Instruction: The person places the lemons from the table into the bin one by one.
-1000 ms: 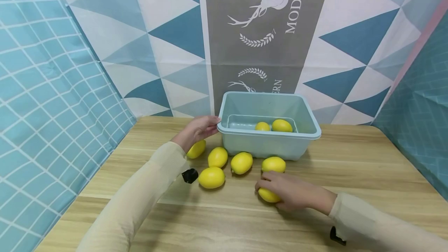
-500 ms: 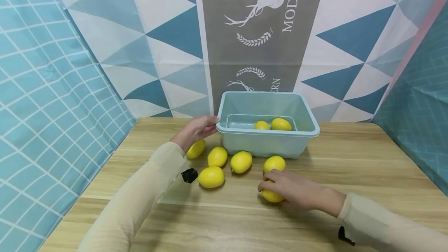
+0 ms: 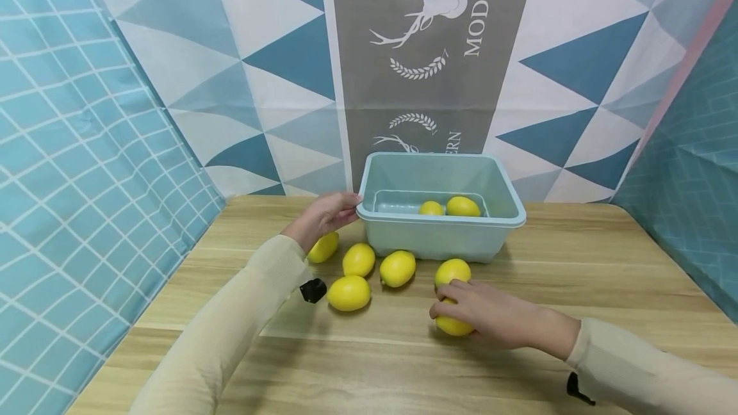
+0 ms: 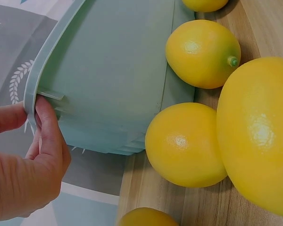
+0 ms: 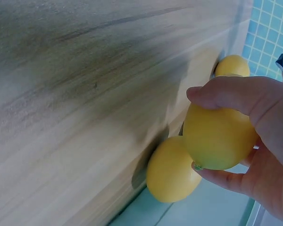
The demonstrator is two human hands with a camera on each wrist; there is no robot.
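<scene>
My left hand (image 3: 326, 213) pinches the left rim of the pale blue-green bin (image 3: 438, 235); in the left wrist view thumb and fingers (image 4: 49, 127) close on that rim. Two lemons (image 3: 463, 206) lie inside the bin. My right hand (image 3: 490, 314) grips a lemon (image 3: 454, 325), its thumb and fingers curled round it in the right wrist view, where the lemon (image 5: 219, 136) shows between them. Just behind that one is another lemon (image 3: 453, 272), close to the bin's front.
Several lemons lie left of my right hand, among them one at the front (image 3: 348, 293), one by the bin (image 3: 398, 268) and one (image 3: 323, 247) partly behind my left wrist. Patterned cloth stands behind the wooden table (image 3: 357, 370) and at both sides.
My right hand and its lemon have shifted a little to the right. The lemon behind it has turned slightly. My left hand stays on the bin's rim.
</scene>
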